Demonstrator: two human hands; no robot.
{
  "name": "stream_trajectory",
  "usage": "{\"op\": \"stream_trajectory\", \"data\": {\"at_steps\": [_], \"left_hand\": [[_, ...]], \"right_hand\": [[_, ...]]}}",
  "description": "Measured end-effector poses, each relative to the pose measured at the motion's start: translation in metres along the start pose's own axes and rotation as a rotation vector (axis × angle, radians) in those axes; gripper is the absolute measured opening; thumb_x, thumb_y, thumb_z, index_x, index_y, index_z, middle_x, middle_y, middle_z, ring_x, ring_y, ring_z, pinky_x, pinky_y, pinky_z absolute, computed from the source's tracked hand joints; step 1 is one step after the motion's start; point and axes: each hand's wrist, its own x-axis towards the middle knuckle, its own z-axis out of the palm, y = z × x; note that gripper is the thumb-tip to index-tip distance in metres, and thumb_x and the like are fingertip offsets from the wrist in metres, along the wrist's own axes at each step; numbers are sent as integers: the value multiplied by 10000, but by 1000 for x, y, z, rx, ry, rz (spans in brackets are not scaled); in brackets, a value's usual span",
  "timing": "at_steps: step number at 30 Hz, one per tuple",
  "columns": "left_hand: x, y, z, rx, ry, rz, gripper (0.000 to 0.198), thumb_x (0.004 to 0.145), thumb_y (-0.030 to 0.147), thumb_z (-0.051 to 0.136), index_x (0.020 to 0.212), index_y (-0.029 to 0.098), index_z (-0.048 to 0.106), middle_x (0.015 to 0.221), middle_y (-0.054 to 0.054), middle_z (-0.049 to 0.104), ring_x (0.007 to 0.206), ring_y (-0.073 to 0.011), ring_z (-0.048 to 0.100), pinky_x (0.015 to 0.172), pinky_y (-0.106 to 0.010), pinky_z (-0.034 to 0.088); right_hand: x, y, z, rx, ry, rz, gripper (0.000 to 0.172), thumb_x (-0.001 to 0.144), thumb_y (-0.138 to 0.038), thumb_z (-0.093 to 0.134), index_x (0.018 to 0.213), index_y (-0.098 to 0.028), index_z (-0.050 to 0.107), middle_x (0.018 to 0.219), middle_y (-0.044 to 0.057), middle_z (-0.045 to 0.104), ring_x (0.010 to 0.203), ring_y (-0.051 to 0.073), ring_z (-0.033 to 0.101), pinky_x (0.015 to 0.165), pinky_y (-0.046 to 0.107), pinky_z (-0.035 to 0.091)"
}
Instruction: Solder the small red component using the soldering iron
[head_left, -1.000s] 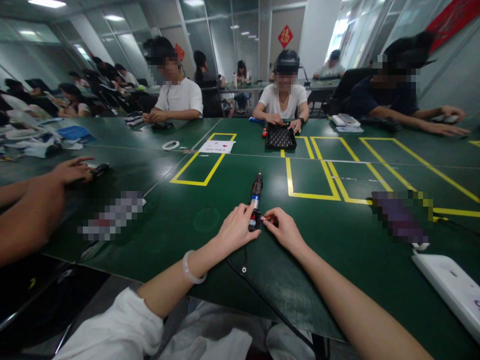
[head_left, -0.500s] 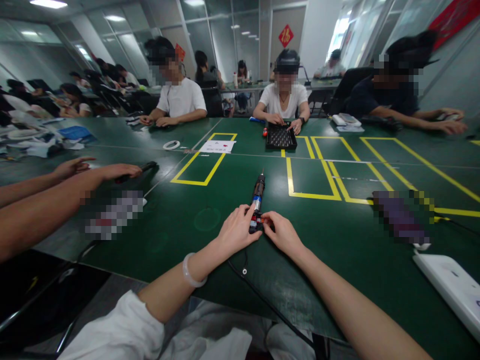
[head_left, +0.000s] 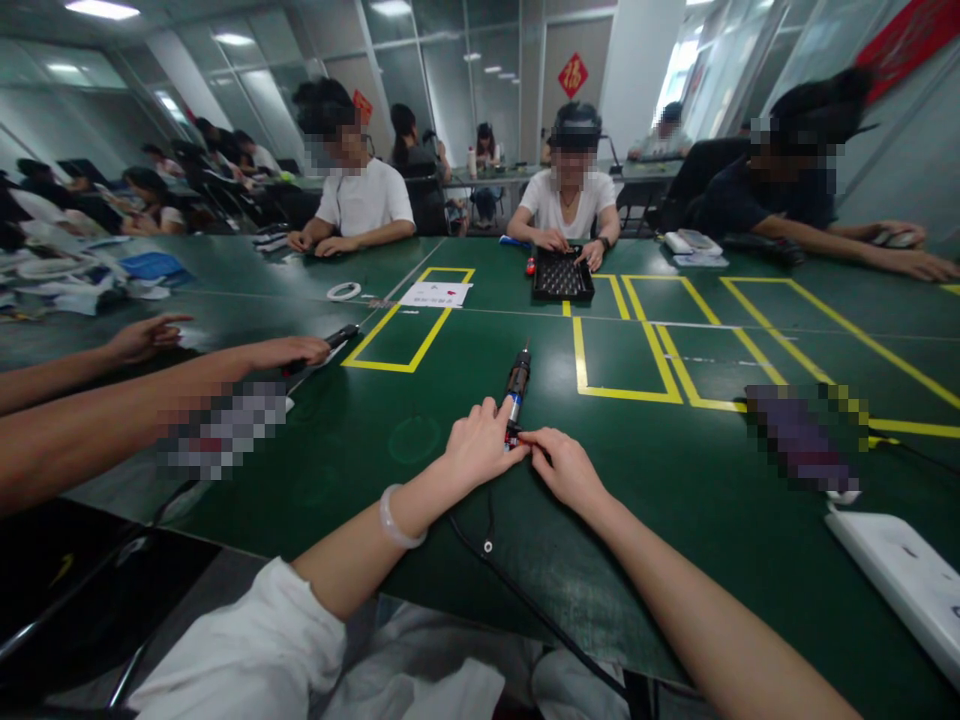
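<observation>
An electric screwdriver (head_left: pixel 519 375) with a dark front, a blue and silver band and a thin bit lies on the green table, its bit pointing away from me. My left hand (head_left: pixel 481 442) is closed around its rear half from the left, thumb toward me. At the rear end, where a little red shows, the fingers of my right hand (head_left: pixel 568 468) are pinched against it. Both hands hide most of that end. A black cable (head_left: pixel 517 592) with a small pale ring (head_left: pixel 488 547) runs from beneath my left hand toward the table's near edge.
A co-worker's hand (head_left: pixel 289 352) rests on a dark tool (head_left: pixel 343 337) at left. Across the table a person works over a black tray (head_left: pixel 562 275). Yellow tape outlines (head_left: pixel 630 392), a paper sign (head_left: pixel 436 294) and a white power strip (head_left: pixel 900 575) are around.
My left hand has shifted slightly up and now covers more of the screwdriver's rear end. At left, the co-worker's hand has slid right with the dark tool.
</observation>
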Motion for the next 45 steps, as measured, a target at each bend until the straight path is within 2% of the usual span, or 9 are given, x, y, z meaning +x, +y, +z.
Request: {"op": "stream_trajectory", "data": {"at_steps": [5,9,13,16,25,33,38,41,45], "left_hand": [[0,-9,-2,28,-18,11,706,840,579,476,1439,239,322,1089,-134,495,963,-310,542,724,-373,460],[0,-21,-4,97,6,34,705,818,543,532,1430,248,343,1098,-129,492,983,-309,522,763,-379,454],[8,-43,-6,140,12,-6,702,815,550,541,1423,258,348,1106,-128,489,984,-306,517,786,-384,448],[18,-68,-7,172,-8,-88,688,823,576,514,1416,264,357,1119,-126,481,1000,-304,514,789,-379,450],[52,-161,-8,172,-47,-335,688,835,617,463,1414,257,373,1217,-149,447,1061,-316,514,831,-398,457],[76,-218,-11,199,-44,-485,702,824,604,499,1401,217,399,1265,-196,447,1123,-379,486,865,-463,445],[79,-231,-13,271,30,-479,636,828,515,556,1331,140,451,1286,-225,443,1155,-385,458,907,-464,421],[78,-227,-10,308,90,-428,580,841,417,562,1305,88,451,1289,-243,436,1162,-380,450,908,-455,425],[78,-217,-5,328,64,-421,502,864,323,501,1279,42,468,1248,-271,466,1114,-387,487,864,-461,444]], "right_hand": [[0,-2,0,15,8,-12,348,871,-103,476,1173,-210,610,1075,79,684,975,225,613,879,381,482],[0,-3,-2,56,-8,-11,276,882,-127,491,1099,-216,637,978,61,692,920,208,622,857,361,485],[0,-4,-4,67,-30,-33,224,891,-135,502,1038,-208,655,959,60,683,899,198,620,831,341,485],[0,-5,-4,64,-41,-38,206,897,-135,507,1020,-200,659,942,59,684,888,194,623,825,336,484],[0,-9,-5,61,-52,-39,179,902,-140,522,992,-195,667,924,55,692,883,191,633,815,331,488],[0,-9,-6,64,-66,-41,174,909,-147,518,987,-189,668,941,61,695,894,196,634,828,341,489],[0,-10,-7,56,-69,-36,172,902,-140,525,976,-184,674,935,63,695,888,197,632,827,345,491],[0,-9,-7,57,-66,-42,175,900,-138,526,974,-190,675,925,58,696,883,194,633,824,342,492],[0,-8,-5,55,-62,-47,174,899,-141,527,976,-194,674,924,57,696,889,194,634,822,340,493]]}}
